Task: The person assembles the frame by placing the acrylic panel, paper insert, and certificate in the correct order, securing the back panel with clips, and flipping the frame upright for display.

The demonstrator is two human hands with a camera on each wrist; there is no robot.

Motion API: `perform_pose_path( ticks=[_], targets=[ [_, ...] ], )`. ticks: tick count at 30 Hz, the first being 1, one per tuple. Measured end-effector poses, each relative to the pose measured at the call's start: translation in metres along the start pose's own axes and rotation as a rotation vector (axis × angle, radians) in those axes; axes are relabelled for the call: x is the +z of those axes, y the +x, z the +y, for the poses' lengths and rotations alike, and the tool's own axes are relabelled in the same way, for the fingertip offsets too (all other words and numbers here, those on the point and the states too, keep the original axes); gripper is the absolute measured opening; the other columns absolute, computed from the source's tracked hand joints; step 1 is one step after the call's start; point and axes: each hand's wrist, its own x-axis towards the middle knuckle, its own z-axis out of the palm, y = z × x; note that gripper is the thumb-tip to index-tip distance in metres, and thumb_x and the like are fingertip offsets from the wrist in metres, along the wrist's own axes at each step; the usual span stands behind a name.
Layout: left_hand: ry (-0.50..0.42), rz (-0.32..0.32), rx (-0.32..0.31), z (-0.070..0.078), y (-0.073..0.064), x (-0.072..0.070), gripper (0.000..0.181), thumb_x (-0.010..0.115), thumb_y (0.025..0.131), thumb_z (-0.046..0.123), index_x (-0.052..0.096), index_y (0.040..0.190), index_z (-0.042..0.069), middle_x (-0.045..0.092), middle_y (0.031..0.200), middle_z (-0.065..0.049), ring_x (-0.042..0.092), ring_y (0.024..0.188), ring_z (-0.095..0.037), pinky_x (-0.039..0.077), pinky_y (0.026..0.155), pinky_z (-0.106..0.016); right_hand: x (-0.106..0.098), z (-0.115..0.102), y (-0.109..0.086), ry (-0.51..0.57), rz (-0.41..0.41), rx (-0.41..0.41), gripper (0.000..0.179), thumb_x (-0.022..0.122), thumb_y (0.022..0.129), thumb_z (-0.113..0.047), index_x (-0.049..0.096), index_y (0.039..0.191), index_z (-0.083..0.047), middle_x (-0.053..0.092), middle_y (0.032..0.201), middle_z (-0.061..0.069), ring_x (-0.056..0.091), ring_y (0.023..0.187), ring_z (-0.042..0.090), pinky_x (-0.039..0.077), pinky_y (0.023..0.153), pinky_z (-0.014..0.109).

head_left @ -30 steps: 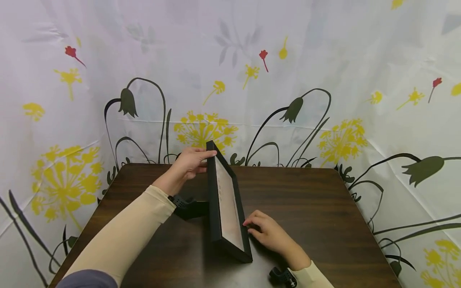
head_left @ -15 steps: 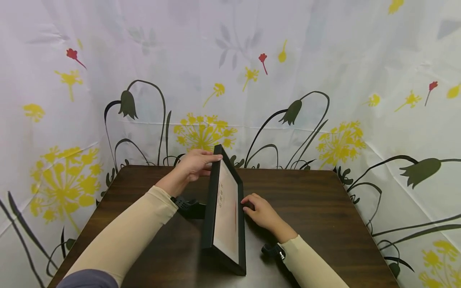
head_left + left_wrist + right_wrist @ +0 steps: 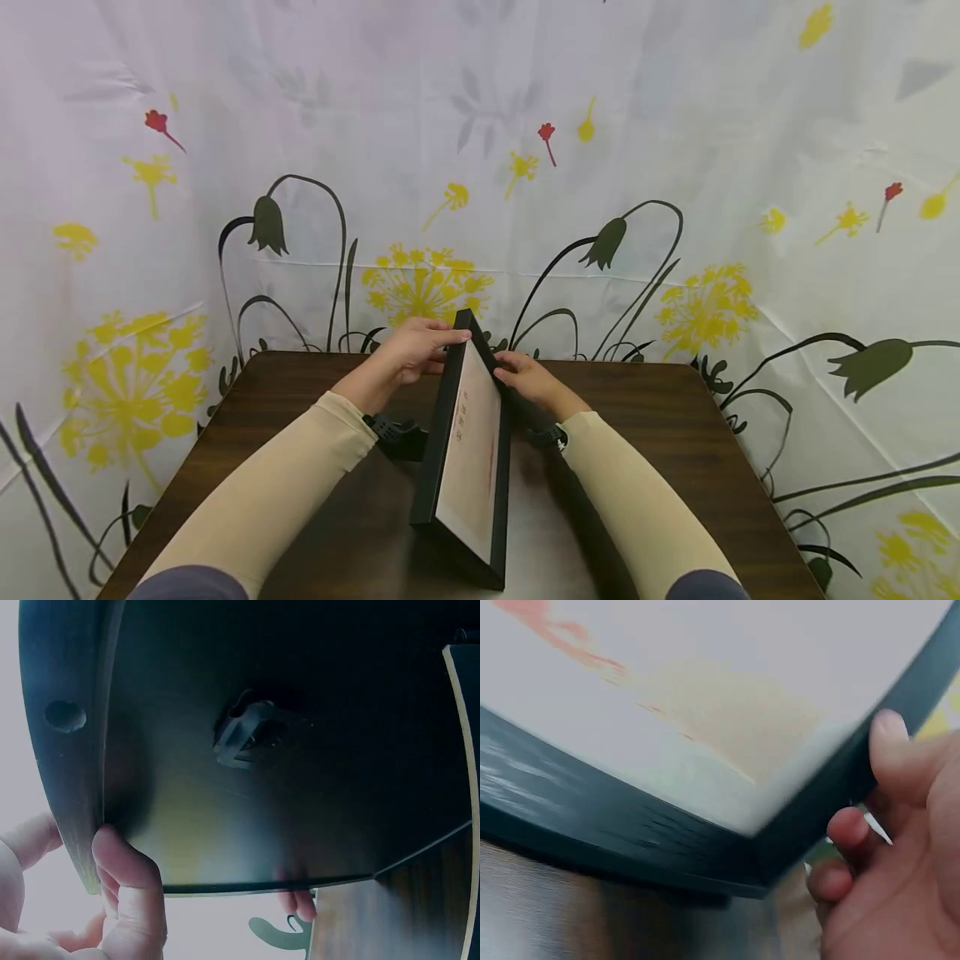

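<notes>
A black picture frame (image 3: 438, 442) stands on its edge on the table, leaning, its pale print (image 3: 471, 467) turned to the right. My left hand (image 3: 412, 350) grips the far upper corner. On the far right side, my right hand (image 3: 534, 383) holds the frame's border; in the right wrist view its thumb (image 3: 891, 735) lies on the border near a corner, with fingers curled beside it. The left wrist view shows the dark back panel (image 3: 225, 817) with a small metal fitting (image 3: 244, 731).
The dark wood-grain table (image 3: 637, 450) extends on both sides of the frame. A flower-printed white curtain (image 3: 420, 125) hangs behind it. A dark board with a light edge (image 3: 466, 750) borders the left wrist view at right.
My right hand has slid away from me along the frame's right side to the far corner. The frame has turned, showing more of its print; my left hand keeps its grip.
</notes>
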Motion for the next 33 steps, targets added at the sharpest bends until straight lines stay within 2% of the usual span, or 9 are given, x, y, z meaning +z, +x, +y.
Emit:
perform_pose_path(
  ticks=[2,5,9,12,16,20,24,29,33],
  targets=[
    [-0.003,-0.009,0.002,0.0,0.0,0.001,0.086,0.078,0.103,0.03,0.032,0.168,-0.004,0.059,0.154,-0.024,0.078,0.11,-0.026,0.066,0.093,-0.04,-0.006,0.0,0.006,0.057,-0.075,0.037,0.034,0.058,0.114,-0.019,0.063,0.146,-0.009,0.066,0.142,0.012,0.06,0.13,0.026,0.045,0.12,0.054],
    [-0.006,-0.016,0.006,-0.001,0.0,0.003,0.083,0.078,0.103,0.029,0.036,0.167,-0.003,0.061,0.153,-0.024,0.077,0.117,-0.03,0.066,0.093,-0.041,-0.012,-0.002,0.01,0.105,-0.18,0.07,0.037,0.057,0.114,-0.015,0.061,0.151,-0.009,0.067,0.145,0.011,0.06,0.13,0.024,0.042,0.123,0.055],
    [-0.004,-0.018,0.005,-0.001,-0.002,0.004,0.082,0.079,0.103,0.029,0.038,0.166,-0.003,0.062,0.151,-0.024,0.075,0.12,-0.033,0.067,0.091,-0.04,-0.017,-0.007,0.012,0.026,-0.275,0.065,0.044,0.06,0.113,-0.014,0.058,0.156,-0.011,0.064,0.152,0.01,0.06,0.136,0.024,0.041,0.126,0.056],
    [0.0,-0.017,0.006,-0.002,-0.002,0.005,0.083,0.079,0.102,0.03,0.038,0.166,-0.003,0.064,0.149,-0.023,0.076,0.117,-0.03,0.067,0.091,-0.04,-0.018,-0.011,0.012,-0.071,-0.296,0.06,0.045,0.061,0.113,-0.018,0.057,0.157,-0.013,0.063,0.154,0.009,0.059,0.14,0.026,0.04,0.127,0.056],
    [0.015,-0.021,0.004,-0.003,-0.003,0.006,0.082,0.078,0.103,0.034,0.038,0.166,-0.001,0.067,0.145,-0.022,0.077,0.113,-0.027,0.065,0.097,-0.043,-0.018,-0.012,0.009,-0.145,-0.275,0.08,0.047,0.06,0.113,-0.023,0.055,0.159,-0.019,0.062,0.156,0.005,0.057,0.143,0.026,0.039,0.128,0.057],
    [0.031,-0.035,0.003,-0.001,-0.006,0.006,0.075,0.075,0.105,0.035,0.044,0.162,-0.002,0.069,0.14,-0.019,0.075,0.116,-0.03,0.063,0.103,-0.045,-0.017,-0.01,0.005,-0.168,-0.239,0.07,0.044,0.059,0.114,-0.023,0.056,0.157,-0.018,0.064,0.152,0.008,0.06,0.137,0.027,0.043,0.124,0.056],
    [0.045,-0.056,0.012,0.002,-0.011,0.005,0.056,0.072,0.107,0.03,0.057,0.149,-0.004,0.072,0.123,-0.01,0.074,0.106,-0.024,0.063,0.096,-0.038,-0.018,-0.007,0.001,-0.176,-0.21,0.035,0.047,0.056,0.114,-0.02,0.052,0.161,-0.014,0.06,0.158,0.012,0.058,0.139,0.029,0.043,0.123,0.056],
    [0.063,-0.147,0.016,0.005,-0.019,0.0,0.032,0.066,0.111,0.025,0.067,0.128,-0.002,0.074,0.101,0.002,0.071,0.086,-0.013,0.06,0.084,-0.029,-0.024,-0.002,-0.006,-0.211,-0.173,0.001,0.051,0.054,0.115,-0.017,0.046,0.165,-0.007,0.051,0.166,0.018,0.05,0.151,0.032,0.037,0.128,0.056],
    [0.074,-0.246,0.032,0.004,-0.022,-0.008,0.034,0.059,0.114,0.026,0.066,0.132,-0.003,0.078,0.106,0.001,0.073,0.092,-0.012,0.061,0.089,-0.03,-0.03,0.0,-0.012,-0.222,-0.123,0.019,0.043,0.055,0.115,-0.017,0.053,0.157,-0.005,0.056,0.161,0.018,0.052,0.147,0.033,0.038,0.126,0.057]
  ],
)
